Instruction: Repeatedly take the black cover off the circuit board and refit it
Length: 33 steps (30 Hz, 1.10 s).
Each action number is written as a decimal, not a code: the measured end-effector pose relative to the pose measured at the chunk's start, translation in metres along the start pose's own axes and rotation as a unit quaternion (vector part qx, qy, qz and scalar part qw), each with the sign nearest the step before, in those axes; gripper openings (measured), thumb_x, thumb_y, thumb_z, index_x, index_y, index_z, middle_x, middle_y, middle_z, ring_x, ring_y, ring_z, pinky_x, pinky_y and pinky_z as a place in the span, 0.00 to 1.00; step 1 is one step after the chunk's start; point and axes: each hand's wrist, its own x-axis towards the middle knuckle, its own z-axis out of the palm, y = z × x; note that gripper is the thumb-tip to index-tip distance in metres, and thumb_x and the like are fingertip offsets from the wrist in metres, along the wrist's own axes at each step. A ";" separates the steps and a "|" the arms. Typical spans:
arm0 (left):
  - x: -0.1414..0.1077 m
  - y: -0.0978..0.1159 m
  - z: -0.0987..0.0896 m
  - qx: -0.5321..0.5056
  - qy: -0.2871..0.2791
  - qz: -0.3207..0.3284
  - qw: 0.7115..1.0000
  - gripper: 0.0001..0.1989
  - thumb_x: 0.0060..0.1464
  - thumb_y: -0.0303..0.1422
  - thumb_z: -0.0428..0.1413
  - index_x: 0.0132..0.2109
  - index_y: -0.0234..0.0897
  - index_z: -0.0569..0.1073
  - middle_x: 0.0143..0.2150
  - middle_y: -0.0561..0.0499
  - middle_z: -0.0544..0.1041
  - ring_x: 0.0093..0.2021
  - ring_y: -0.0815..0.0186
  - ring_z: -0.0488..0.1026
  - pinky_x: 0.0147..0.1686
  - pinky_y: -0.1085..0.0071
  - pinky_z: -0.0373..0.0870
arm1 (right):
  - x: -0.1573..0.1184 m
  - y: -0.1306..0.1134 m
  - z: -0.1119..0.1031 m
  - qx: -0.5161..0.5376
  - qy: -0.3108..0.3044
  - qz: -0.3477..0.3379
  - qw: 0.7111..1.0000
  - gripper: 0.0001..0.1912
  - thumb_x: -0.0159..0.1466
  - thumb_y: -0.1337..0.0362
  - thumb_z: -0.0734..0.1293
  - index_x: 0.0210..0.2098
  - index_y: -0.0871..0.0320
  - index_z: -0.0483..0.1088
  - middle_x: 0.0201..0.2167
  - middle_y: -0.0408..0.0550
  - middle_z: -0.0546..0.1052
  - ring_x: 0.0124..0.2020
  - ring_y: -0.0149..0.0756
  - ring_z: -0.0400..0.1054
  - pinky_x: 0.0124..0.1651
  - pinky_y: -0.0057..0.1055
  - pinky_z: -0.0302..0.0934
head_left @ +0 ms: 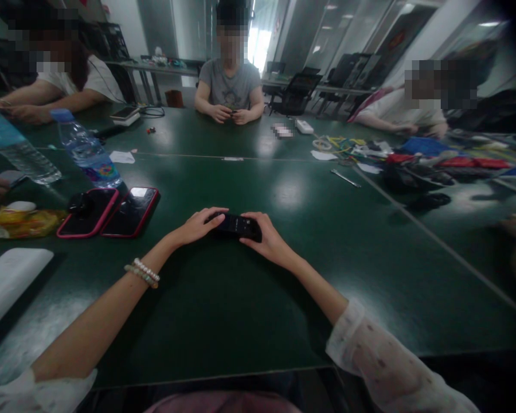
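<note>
A small black oblong device with tiny pale markings lies between my hands, low over the dark green table. My left hand grips its left end, with the thumb lying along the top. At the other end, my right hand closes round it, thumb at the near side and fingers at the far side. Whether the device rests on the table or is slightly raised, I cannot tell. Beaded bracelets circle my left wrist.
Left of my hands are a red-edged phone, a pink-edged phone, a water bottle, a yellow packet and a white case. Tangled cables lie at the far right. Several people sit around the table.
</note>
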 end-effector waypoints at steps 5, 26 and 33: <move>0.001 0.000 0.000 0.005 -0.008 0.009 1.000 0.28 0.63 0.55 0.49 0.64 0.48 0.67 0.63 0.46 0.70 0.60 0.52 0.67 0.60 0.52 0.64 | 0.001 -0.001 0.001 -0.007 0.008 -0.005 1.000 0.28 0.61 0.66 0.70 0.59 0.47 0.61 0.57 0.51 0.69 0.58 0.51 0.62 0.59 0.56 0.61; -0.001 0.006 -0.003 -0.007 -0.039 0.003 0.999 0.29 0.60 0.54 0.55 0.64 0.50 0.67 0.63 0.46 0.69 0.60 0.50 0.68 0.56 0.51 0.67 | 0.008 0.001 -0.009 0.129 -0.043 0.141 0.981 0.23 0.64 0.47 0.68 0.53 0.51 0.70 0.52 0.52 0.74 0.52 0.46 0.69 0.54 0.52 0.65; 0.000 0.007 -0.002 -0.044 -0.031 0.025 0.998 0.27 0.66 0.53 0.47 0.63 0.46 0.69 0.62 0.45 0.71 0.61 0.51 0.67 0.59 0.53 0.64 | 0.008 0.004 -0.007 0.156 -0.035 0.117 0.980 0.21 0.63 0.51 0.70 0.51 0.52 0.71 0.49 0.50 0.75 0.51 0.45 0.70 0.53 0.47 0.65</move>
